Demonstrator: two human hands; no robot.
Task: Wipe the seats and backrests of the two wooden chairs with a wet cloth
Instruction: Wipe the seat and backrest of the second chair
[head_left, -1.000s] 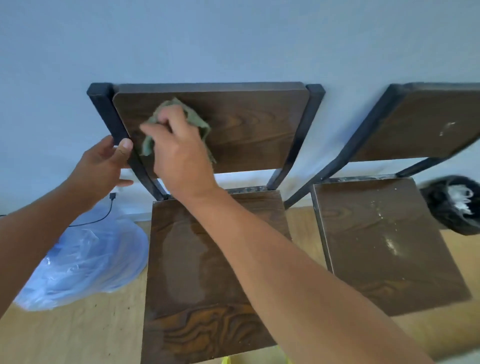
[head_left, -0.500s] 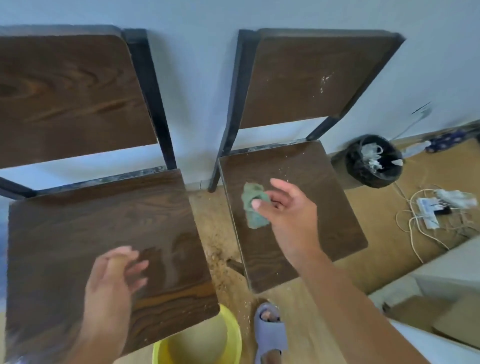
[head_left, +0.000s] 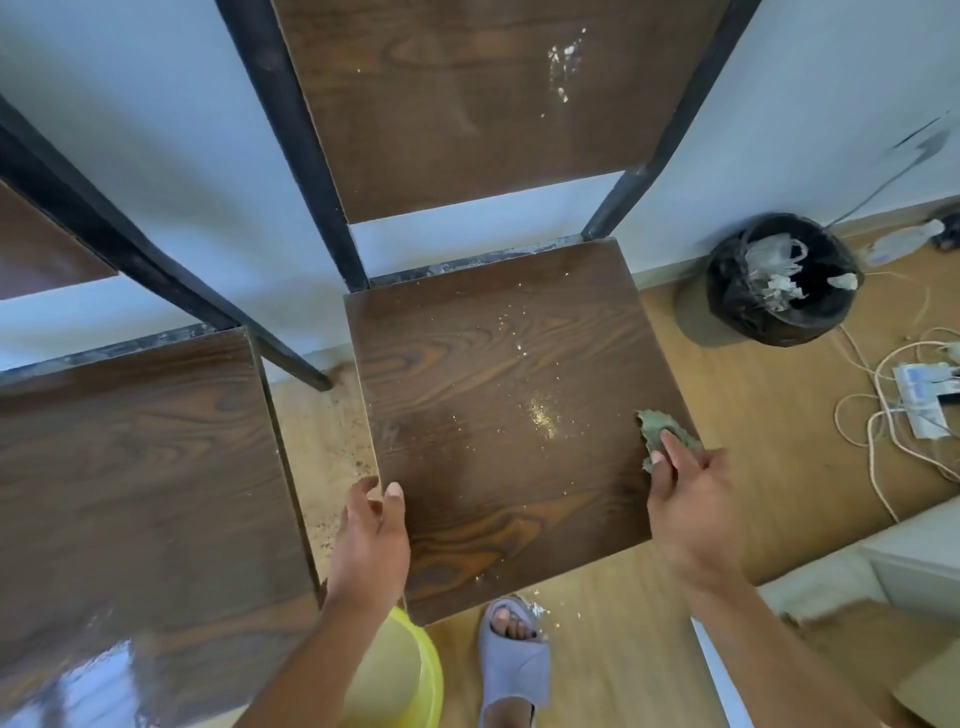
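Note:
Two dark wooden chairs with black metal frames stand against the wall. The right chair's seat (head_left: 493, 415) carries scattered crumbs, and its backrest (head_left: 467, 119) has white specks. My right hand (head_left: 691, 499) presses a green wet cloth (head_left: 662, 434) onto that seat's right edge. My left hand (head_left: 371, 540) grips the seat's left front edge, thumb on top. The left chair's seat (head_left: 135, 493) looks glossy and wet; a corner of its backrest (head_left: 36, 249) shows at the far left.
A yellow basin (head_left: 400, 680) sits on the floor under my left forearm. My foot in a grey slipper (head_left: 511, 665) is below the seat. A black-lined bin (head_left: 779, 280) and a power strip with tangled cables (head_left: 919, 400) lie at right. Crumbs litter the floor between the chairs.
I have turned from the left chair's backrest to the right chair. My right hand slid the cloth from the seat's left to its right edge. My left hand took hold of the seat.

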